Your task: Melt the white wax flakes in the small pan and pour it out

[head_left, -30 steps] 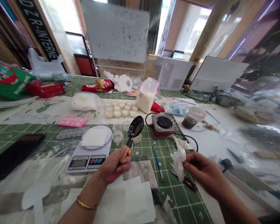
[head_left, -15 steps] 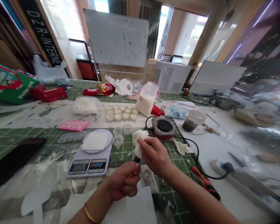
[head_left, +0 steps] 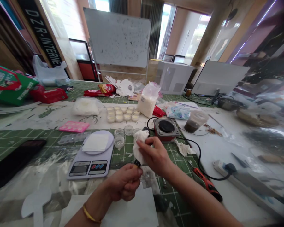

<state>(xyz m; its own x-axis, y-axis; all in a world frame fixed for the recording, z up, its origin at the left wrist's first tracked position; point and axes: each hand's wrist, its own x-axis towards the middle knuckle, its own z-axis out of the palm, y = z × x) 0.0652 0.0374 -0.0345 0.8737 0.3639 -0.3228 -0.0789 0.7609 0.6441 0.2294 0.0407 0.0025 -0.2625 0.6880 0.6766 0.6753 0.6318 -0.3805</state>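
My left hand [head_left: 125,185] is closed round the handle of a black spoon [head_left: 137,163], held upright over the green cutting mat [head_left: 16,142]. My right hand [head_left: 153,154] presses a crumpled white tissue [head_left: 139,142] around the spoon's bowl, which is hidden by the tissue. Both hands meet just right of a white kitchen scale [head_left: 91,156] that carries a folded white paper.
A small red hot plate [head_left: 166,128] with a black cord sits behind my hands. Small clear cups [head_left: 119,142], a tray of filled cups [head_left: 121,114], a bag of white granules [head_left: 148,100], a phone [head_left: 14,160], red-handled pliers [head_left: 207,186] and another tissue [head_left: 184,148] lie around.
My right hand brought the tissue from the right onto the spoon's bowl and wrapped it; the spoon's bowl, bare a second ago, is now covered. The left hand kept its grip.
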